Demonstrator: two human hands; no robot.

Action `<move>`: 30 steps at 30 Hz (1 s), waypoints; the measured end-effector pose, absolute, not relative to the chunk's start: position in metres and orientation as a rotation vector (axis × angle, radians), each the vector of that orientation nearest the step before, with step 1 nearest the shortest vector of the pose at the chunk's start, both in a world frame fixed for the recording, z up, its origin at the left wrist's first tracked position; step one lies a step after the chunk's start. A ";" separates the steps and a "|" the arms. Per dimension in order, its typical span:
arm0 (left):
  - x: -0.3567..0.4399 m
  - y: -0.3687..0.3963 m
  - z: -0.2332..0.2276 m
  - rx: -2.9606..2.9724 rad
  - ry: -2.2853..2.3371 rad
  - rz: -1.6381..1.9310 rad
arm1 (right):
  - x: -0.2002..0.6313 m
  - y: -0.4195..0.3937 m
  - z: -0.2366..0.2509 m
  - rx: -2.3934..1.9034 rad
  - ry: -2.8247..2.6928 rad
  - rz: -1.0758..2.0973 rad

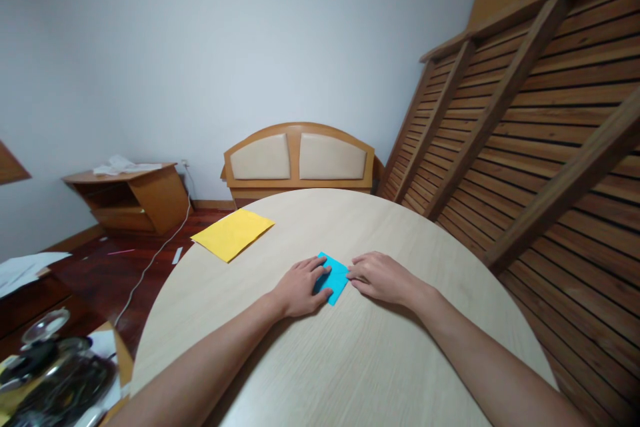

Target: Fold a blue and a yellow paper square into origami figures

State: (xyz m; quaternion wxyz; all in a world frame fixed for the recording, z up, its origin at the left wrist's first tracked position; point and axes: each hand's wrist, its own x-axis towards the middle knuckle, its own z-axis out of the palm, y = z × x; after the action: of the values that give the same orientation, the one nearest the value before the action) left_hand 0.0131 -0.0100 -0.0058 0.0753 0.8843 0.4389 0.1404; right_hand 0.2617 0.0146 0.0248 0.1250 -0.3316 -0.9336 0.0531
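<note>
A small folded sheet of blue paper (338, 276) lies on the pale round table (320, 360), with a crease running toward its right corner. My left hand (303, 287) rests over the paper's left side, fingers spread and thumb near the lower corner; part of the sheet is hidden beneath it. At the right corner, the fingers of my right hand (379, 277) are bent together and pinch the paper's tip. Farther off to the left on the tabletop is a yellow sheet or stack of paper (234, 233), apart from both hands.
A wooden headboard (295, 183) stands behind the table, and a large slatted wooden frame (500, 127) leans along the right. A low cabinet (165, 203) is at the back left, a white cable (150, 269) crosses the floor, and a cluttered box (125, 353) sits near left.
</note>
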 end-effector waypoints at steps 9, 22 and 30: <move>-0.005 -0.005 0.003 2.713 1.096 0.349 | 0.252 0.003 0.027 -0.932 -2.692 0.166; -0.001 -0.004 0.003 2.685 1.122 0.508 | 0.254 0.007 0.023 -0.879 -2.657 0.290; 0.003 -0.005 0.004 2.676 1.187 0.552 | 0.251 0.013 0.017 -0.980 -2.643 0.194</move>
State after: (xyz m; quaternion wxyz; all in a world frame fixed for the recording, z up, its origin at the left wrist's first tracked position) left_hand 0.0034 -0.0055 0.0044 0.0811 0.8953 0.3973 0.1847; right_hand 0.2507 0.0126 0.0171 0.1572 -0.3426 -0.9237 0.0679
